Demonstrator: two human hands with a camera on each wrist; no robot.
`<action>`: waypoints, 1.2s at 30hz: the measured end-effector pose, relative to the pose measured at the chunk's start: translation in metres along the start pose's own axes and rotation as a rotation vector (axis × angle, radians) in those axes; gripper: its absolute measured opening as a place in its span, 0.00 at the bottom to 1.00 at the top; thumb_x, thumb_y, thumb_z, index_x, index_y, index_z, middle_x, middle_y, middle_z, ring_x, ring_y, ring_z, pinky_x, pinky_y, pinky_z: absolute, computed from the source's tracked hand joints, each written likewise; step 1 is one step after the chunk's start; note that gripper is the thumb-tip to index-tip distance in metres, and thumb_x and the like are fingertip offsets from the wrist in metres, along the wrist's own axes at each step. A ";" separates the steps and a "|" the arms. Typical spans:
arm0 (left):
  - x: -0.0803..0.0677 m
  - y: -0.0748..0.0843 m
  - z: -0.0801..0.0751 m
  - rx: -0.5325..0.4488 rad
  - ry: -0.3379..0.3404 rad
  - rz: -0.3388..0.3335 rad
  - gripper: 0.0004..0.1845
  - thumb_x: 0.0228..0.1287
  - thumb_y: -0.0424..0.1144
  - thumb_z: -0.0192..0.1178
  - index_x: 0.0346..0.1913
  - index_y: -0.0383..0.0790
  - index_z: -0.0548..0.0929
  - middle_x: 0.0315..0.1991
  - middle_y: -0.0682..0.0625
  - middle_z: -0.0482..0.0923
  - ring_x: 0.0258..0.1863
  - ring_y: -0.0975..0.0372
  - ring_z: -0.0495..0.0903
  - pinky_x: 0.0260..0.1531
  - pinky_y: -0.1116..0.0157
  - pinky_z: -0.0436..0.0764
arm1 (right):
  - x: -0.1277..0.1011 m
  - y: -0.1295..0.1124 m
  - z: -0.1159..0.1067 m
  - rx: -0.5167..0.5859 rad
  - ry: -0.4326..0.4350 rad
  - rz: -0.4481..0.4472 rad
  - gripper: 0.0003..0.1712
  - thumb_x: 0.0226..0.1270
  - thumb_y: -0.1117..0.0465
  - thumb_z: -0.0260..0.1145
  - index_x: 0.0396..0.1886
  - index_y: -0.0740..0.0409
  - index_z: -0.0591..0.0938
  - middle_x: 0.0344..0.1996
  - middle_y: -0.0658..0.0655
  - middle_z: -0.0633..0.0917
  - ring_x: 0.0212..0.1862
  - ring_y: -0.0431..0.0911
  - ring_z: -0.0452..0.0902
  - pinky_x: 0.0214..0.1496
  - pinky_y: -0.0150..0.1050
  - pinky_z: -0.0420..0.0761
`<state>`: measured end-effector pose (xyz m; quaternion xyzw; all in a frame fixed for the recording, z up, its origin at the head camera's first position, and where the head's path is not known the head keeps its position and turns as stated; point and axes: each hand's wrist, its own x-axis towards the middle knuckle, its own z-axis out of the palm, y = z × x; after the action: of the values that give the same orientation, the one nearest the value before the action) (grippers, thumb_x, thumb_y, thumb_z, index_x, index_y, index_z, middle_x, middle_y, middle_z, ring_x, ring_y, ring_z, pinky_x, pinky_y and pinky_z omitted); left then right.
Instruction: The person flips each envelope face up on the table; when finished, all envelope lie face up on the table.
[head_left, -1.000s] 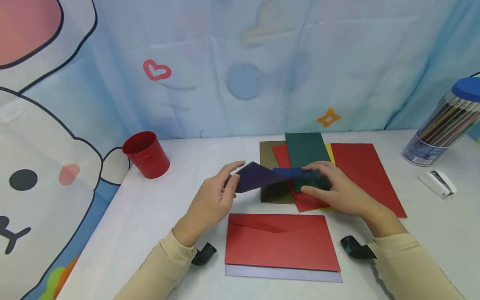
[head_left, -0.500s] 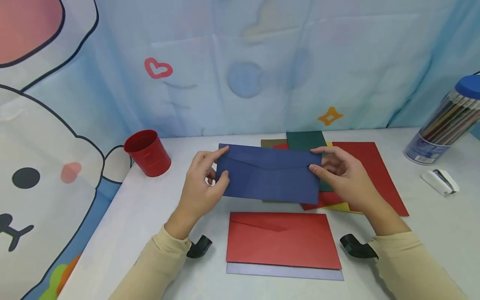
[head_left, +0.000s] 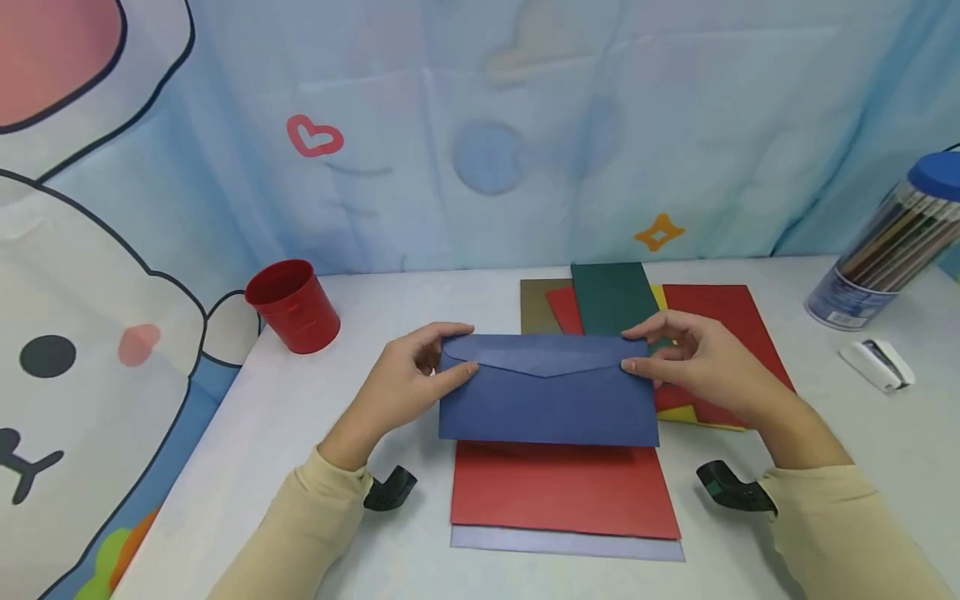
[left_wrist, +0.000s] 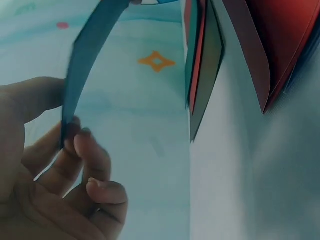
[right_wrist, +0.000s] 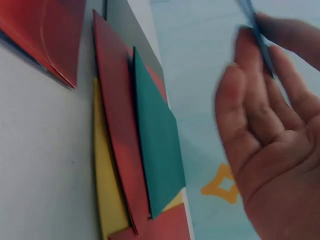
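Note:
A dark blue envelope, flap side facing me, is held up level between both hands. My left hand pinches its left end, thumb in front and fingers behind. At the right end my right hand pinches it in the same way. Both wrist views show the envelope edge-on between thumb and fingers. Below its lower edge lies a red envelope, its upper part overlapped by the blue one in the head view. A pale lilac envelope peeks out under the red one.
Behind the hands lies a spread of envelopes: a green envelope, a red envelope, a yellow one and an olive one. A red cup stands left. At right are a pencil jar and a white stapler.
The blue envelope was tilted and seen nearly edge-on, then turned flap side toward me. It has since come down and nearer, over the red envelope's upper edge, with both hands.

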<state>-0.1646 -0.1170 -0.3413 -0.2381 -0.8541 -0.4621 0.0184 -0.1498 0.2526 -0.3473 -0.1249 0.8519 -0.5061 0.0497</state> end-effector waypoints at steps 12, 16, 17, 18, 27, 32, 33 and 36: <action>-0.001 -0.012 0.005 0.010 -0.326 -0.205 0.15 0.58 0.44 0.74 0.47 0.55 0.85 0.42 0.50 0.76 0.19 0.58 0.78 0.25 0.63 0.74 | 0.000 0.006 -0.002 -0.104 -0.300 0.048 0.16 0.57 0.56 0.79 0.40 0.59 0.85 0.24 0.55 0.86 0.28 0.51 0.83 0.33 0.39 0.80; -0.001 -0.015 0.012 0.102 -0.402 -0.159 0.14 0.56 0.44 0.75 0.44 0.54 0.84 0.40 0.53 0.76 0.22 0.63 0.76 0.28 0.64 0.75 | 0.000 0.006 0.001 -0.168 -0.326 0.065 0.15 0.53 0.55 0.82 0.35 0.56 0.86 0.23 0.53 0.84 0.27 0.49 0.80 0.31 0.38 0.79; -0.001 -0.016 0.013 0.122 -0.414 -0.147 0.14 0.56 0.44 0.76 0.44 0.54 0.84 0.40 0.53 0.76 0.23 0.64 0.75 0.29 0.64 0.75 | 0.000 0.005 0.002 -0.181 -0.332 0.066 0.15 0.52 0.55 0.82 0.35 0.56 0.86 0.23 0.52 0.84 0.27 0.48 0.80 0.32 0.38 0.80; -0.002 -0.017 0.014 0.138 -0.425 -0.133 0.14 0.56 0.44 0.76 0.43 0.54 0.84 0.39 0.54 0.77 0.23 0.64 0.75 0.29 0.65 0.75 | 0.000 0.005 0.002 -0.187 -0.341 0.068 0.15 0.52 0.55 0.82 0.34 0.56 0.86 0.24 0.52 0.84 0.28 0.48 0.80 0.32 0.38 0.80; -0.004 -0.015 0.020 0.195 -0.510 -0.078 0.13 0.55 0.45 0.77 0.41 0.53 0.85 0.36 0.57 0.77 0.33 0.64 0.76 0.38 0.64 0.76 | 0.000 0.007 0.005 -0.237 -0.420 0.080 0.14 0.50 0.55 0.83 0.33 0.53 0.88 0.27 0.50 0.85 0.29 0.47 0.80 0.34 0.38 0.80; -0.004 -0.017 0.023 0.231 -0.521 -0.065 0.13 0.55 0.47 0.77 0.41 0.53 0.85 0.35 0.58 0.77 0.35 0.64 0.76 0.39 0.65 0.76 | -0.001 0.007 0.006 -0.248 -0.430 0.082 0.14 0.50 0.56 0.83 0.33 0.53 0.88 0.27 0.50 0.84 0.29 0.46 0.79 0.33 0.38 0.80; -0.004 -0.018 0.023 0.236 -0.519 -0.062 0.13 0.55 0.47 0.77 0.41 0.53 0.86 0.35 0.58 0.77 0.36 0.64 0.75 0.39 0.65 0.76 | -0.001 0.007 0.006 -0.254 -0.429 0.083 0.14 0.50 0.56 0.83 0.33 0.53 0.87 0.27 0.50 0.84 0.29 0.46 0.79 0.33 0.38 0.80; -0.003 -0.019 0.025 0.252 -0.516 -0.060 0.13 0.55 0.47 0.77 0.41 0.53 0.86 0.34 0.59 0.77 0.36 0.65 0.75 0.39 0.65 0.76 | -0.001 0.007 0.007 -0.270 -0.427 0.091 0.14 0.49 0.56 0.83 0.33 0.53 0.87 0.27 0.49 0.83 0.29 0.46 0.78 0.33 0.38 0.80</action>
<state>-0.1651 -0.1074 -0.3715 -0.3184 -0.8878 -0.2770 -0.1838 -0.1480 0.2501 -0.3573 -0.1958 0.8868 -0.3469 0.2342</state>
